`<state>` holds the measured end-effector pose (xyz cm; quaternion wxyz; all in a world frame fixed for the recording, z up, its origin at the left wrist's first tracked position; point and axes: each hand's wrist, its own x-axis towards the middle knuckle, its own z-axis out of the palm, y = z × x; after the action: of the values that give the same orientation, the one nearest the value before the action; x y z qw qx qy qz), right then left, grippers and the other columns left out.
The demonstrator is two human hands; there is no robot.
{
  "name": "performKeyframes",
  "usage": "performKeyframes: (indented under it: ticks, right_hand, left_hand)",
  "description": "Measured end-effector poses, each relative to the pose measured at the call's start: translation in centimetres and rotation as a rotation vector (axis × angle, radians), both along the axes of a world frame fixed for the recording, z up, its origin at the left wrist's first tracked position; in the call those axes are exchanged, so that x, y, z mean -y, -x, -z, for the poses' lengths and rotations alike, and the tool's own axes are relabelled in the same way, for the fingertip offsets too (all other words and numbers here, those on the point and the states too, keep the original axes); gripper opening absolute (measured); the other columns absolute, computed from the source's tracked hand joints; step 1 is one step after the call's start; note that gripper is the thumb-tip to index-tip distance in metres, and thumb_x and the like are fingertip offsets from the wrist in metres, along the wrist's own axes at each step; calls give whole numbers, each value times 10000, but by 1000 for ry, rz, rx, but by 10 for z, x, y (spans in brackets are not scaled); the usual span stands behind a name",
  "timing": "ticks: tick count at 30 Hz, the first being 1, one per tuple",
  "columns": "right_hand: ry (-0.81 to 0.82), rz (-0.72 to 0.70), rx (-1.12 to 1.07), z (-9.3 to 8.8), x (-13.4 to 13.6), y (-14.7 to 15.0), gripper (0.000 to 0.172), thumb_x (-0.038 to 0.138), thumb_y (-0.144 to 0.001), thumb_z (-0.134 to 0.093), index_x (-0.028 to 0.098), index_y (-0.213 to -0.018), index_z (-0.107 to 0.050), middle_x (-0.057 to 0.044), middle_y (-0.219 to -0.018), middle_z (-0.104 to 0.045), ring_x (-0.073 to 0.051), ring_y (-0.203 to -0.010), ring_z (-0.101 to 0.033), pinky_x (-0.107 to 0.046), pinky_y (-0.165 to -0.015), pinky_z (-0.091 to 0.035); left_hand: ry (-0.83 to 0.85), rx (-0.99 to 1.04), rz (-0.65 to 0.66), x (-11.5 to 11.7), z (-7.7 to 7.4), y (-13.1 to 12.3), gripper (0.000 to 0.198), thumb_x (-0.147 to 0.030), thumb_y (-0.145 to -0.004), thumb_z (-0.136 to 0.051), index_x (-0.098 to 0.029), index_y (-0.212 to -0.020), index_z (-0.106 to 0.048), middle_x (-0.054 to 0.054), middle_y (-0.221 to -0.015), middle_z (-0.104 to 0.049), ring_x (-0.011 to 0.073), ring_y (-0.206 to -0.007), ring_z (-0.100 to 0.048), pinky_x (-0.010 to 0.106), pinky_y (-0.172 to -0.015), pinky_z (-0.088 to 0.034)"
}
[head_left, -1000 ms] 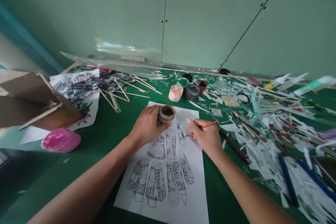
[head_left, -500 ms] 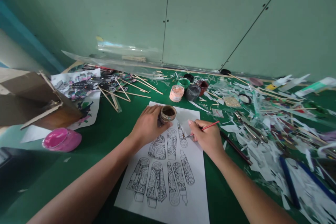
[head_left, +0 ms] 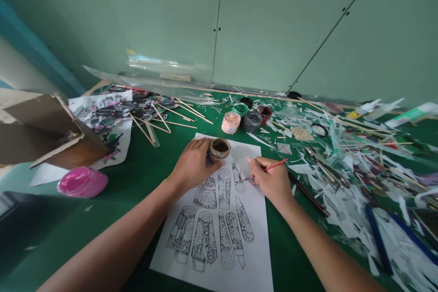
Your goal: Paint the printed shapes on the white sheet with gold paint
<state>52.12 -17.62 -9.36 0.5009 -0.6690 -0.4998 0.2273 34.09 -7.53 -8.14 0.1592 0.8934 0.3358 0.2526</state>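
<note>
A white sheet (head_left: 253, 237) printed with black outlined, patterned shapes lies on the green table before me. At its upper left, my left hand (head_left: 195, 160) is closed around a small jar of brown paint (head_left: 219, 149). A thin red paintbrush (head_left: 270, 166) is pinched in my right hand (head_left: 272, 178), at the sheet's right edge. The brush tip rests on or just above the narrow shape (head_left: 238, 177) at the upper right of the drawing. Beyond the sheet stand open paint jars: peach (head_left: 231, 123), dark grey (head_left: 252, 122), green (head_left: 240, 109) and dark red (head_left: 264, 115).
A pink paint jar (head_left: 83, 182) and a cardboard box (head_left: 65, 146) stand at the left. Wooden sticks (head_left: 164, 118) lie behind. On the right are pliers (head_left: 326, 167), paper scraps (head_left: 352, 210), glue bottles (head_left: 410, 115) and blue-handled scissors (head_left: 378, 237).
Both hands keep their grips on the jar and brush. The view has shifted very slightly; the brush tip stays at the same narrow shape.
</note>
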Motion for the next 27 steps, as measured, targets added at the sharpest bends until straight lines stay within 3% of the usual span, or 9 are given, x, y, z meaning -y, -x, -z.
performKeyframes:
  ticks: [27]
  right_hand:
    - [7, 2, 42, 0, 1, 0, 457, 360, -844, -525, 222, -433, -382, 41, -347, -421, -99, -348, -444, -235, -400, -362]
  left_hand:
    - [2, 2, 2, 0, 0, 0, 371, -302, -759, -686, -178, -1082, -553, 109, -1112, -634, 292, -1049, -576, 476, -910, -467]
